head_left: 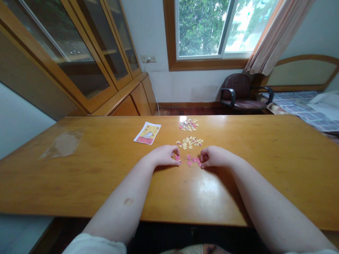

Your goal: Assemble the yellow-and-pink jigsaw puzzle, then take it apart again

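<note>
Pink jigsaw pieces [189, 161] lie loose on the wooden table between my two hands. My left hand [168, 155] rests at their left side, its thumb and fingers curled around a few pink puzzle pieces [177, 158]. On the right, my right hand [210, 157] has its fingers bent down onto pink puzzle pieces at the edge of the group; its fingertips partly cover them. Just beyond is a spread of pale yellow pieces [190, 142]. Farther back sits a mixed heap of pieces [188, 125] in white, yellow and pink.
A picture card [147, 133] with a white animal on yellow and pink lies left of the pieces. A clear plastic bag [63, 144] is at the table's far left. Past the table [106, 187] stand a glass-door cabinet [116, 76], an armchair [239, 91] and a bed [296, 102].
</note>
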A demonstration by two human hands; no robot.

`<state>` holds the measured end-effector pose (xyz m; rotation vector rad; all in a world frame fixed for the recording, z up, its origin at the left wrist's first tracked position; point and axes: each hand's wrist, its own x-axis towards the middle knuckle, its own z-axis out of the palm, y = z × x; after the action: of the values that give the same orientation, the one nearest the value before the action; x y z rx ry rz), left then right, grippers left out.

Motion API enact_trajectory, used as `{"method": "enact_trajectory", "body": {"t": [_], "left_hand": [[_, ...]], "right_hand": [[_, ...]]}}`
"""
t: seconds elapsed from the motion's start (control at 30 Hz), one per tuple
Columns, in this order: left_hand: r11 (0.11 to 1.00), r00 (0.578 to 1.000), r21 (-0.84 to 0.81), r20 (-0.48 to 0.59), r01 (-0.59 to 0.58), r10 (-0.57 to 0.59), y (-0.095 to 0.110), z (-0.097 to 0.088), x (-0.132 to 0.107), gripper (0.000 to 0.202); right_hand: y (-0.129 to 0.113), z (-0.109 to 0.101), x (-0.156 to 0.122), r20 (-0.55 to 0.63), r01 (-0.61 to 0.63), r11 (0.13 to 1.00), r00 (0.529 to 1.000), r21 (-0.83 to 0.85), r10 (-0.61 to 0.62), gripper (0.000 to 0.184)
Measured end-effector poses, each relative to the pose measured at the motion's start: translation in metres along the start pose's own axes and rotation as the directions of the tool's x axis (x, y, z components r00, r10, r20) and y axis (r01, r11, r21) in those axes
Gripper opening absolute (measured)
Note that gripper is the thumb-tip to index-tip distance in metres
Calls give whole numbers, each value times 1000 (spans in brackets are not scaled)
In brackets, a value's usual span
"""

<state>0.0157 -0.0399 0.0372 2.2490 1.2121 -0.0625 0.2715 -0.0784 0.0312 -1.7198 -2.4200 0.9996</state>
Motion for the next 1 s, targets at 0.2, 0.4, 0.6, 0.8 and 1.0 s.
{"method": "enact_trajectory", "body": {"t": [0.2,0.4,0.6,0.8,1.0], "left_hand": [[1000,1000,9,19,-23,23,0,-1,0,36],[999,997,-4,53,-47,47,-1,-2,-2,33],[999,1000,-25,19,-22,23,-1,0,-1,35],[999,999,2,13,-36,36,-4,1,0,33],[993,992,-13,-41,-117,117,7,1,-4,21]], "right_hand": [[-7,6,0,48,53,996,997,66,-56,13],[-17,15,1,-22,188,982,982,-14,-188,17],[-23,23,6,-114,259,965,959,-37,-261,23],[-18,25,14,-182,167,963,961,-213,-207,22],[-6,12,10,-267,44,989,960,-144,-82,20]]}}
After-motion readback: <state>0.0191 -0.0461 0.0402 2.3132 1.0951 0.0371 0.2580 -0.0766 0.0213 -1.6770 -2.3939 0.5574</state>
